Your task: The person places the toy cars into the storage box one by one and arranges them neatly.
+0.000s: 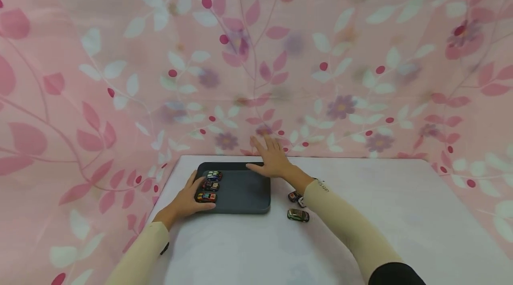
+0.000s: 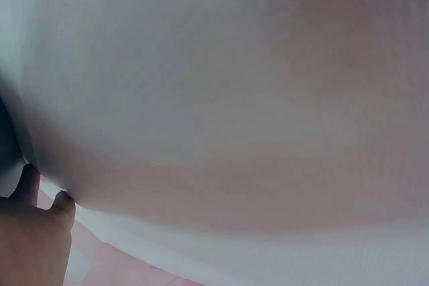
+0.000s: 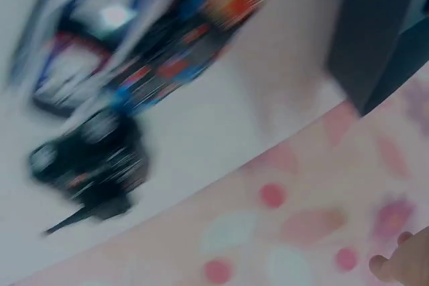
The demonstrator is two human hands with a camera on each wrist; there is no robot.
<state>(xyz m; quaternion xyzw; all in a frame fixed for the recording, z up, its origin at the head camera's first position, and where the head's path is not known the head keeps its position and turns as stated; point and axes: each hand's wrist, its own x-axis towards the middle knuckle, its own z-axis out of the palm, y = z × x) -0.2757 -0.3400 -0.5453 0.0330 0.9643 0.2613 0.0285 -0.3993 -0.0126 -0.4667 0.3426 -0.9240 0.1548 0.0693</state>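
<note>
A dark grey tray lies on the white table, with three toy cars along its left side: a blue and white one at the back, a dark one mid-row and a red and yellow one in front. My left hand rests at the tray's left side, thumb by the front corner and fingers spread along the rim. Above the tray's back right corner, my right hand is raised with its fingers spread and nothing in it.
Right of the tray sit a green toy car, a dark toy car and a white and blue toy car, partly behind my sleeve. Near them is a small dark toy with a thin rod. Floral cloth hangs behind the table.
</note>
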